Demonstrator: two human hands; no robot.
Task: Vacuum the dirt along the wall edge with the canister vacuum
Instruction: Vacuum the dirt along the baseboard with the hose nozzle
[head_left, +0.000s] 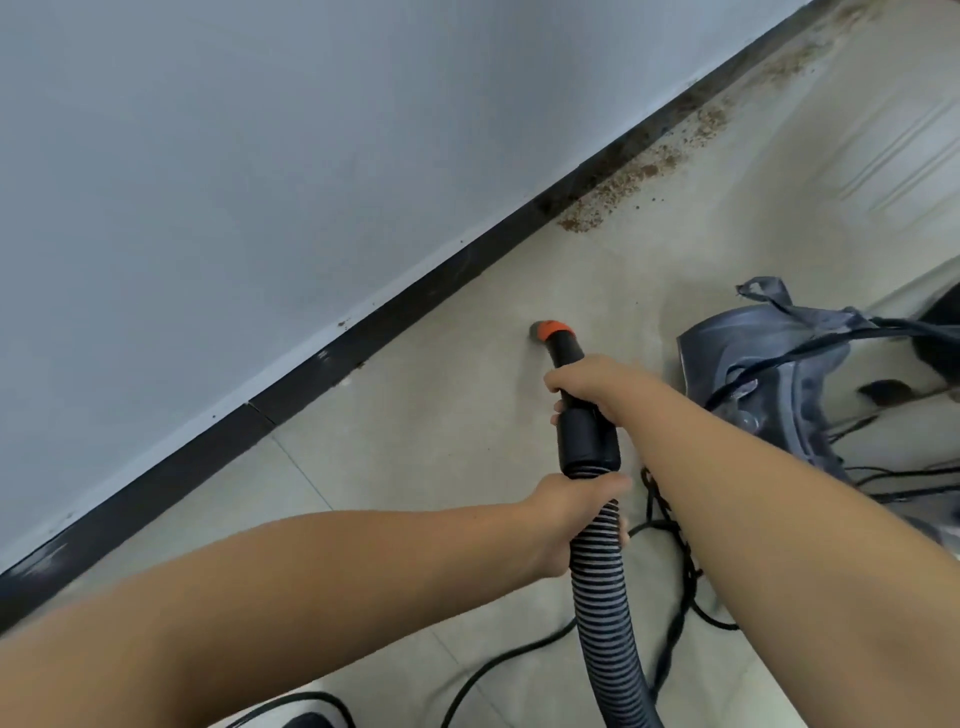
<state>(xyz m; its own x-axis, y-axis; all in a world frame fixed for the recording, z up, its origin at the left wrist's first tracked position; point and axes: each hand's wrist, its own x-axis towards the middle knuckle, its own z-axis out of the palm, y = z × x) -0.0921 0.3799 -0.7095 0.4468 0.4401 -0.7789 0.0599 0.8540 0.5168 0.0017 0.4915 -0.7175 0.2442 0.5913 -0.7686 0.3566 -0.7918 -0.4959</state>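
Observation:
A black ribbed vacuum hose (602, 587) runs up from the bottom of the view to a black handle tube (587, 431) with an orange-ringed nozzle (550, 331) touching the floor tiles. My right hand (592, 387) grips the tube just behind the nozzle. My left hand (569, 514) grips the hose where the ribs begin. Brown dirt (623, 184) lies along the black baseboard (363, 332), up and to the right of the nozzle, and continues to the top right corner.
A grey-white wall (260, 156) fills the upper left. A grey crumpled item (769, 364) lies on the floor right of my right hand. Black cables (670, 519) trail over the tiles at the lower right. A dark object (940, 332) sits at the right edge.

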